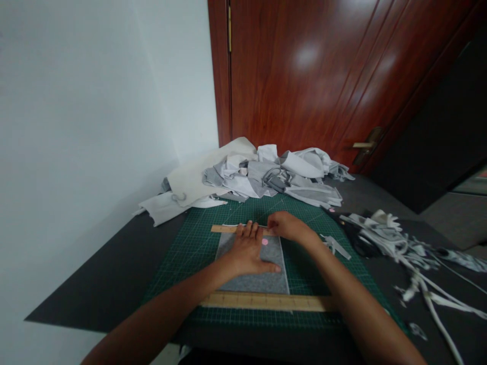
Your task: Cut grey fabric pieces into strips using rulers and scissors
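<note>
A grey rectangle of fabric (253, 281) lies flat on a green cutting mat (304, 274). Across its far edge rests a short wooden ruler (224, 228), with a thin white fabric edge showing just beyond it. My left hand (247, 252) presses down flat, fingertips on the ruler and palm over the fabric, thumb stretched out to the right. At the ruler's right end, my right hand (285, 224) is curled with its fingers closed; whatever they hold is hidden. A small pink mark (265, 242) shows on the fabric beside my left hand.
A longer wooden ruler (266, 301) lies along the fabric's near edge. Crumpled grey and white cloth (262, 177) is heaped at the back, before a wooden door (297, 76). Fabric strips (395, 243) pile up on the right; thin scraps (337, 246) lie near my right forearm.
</note>
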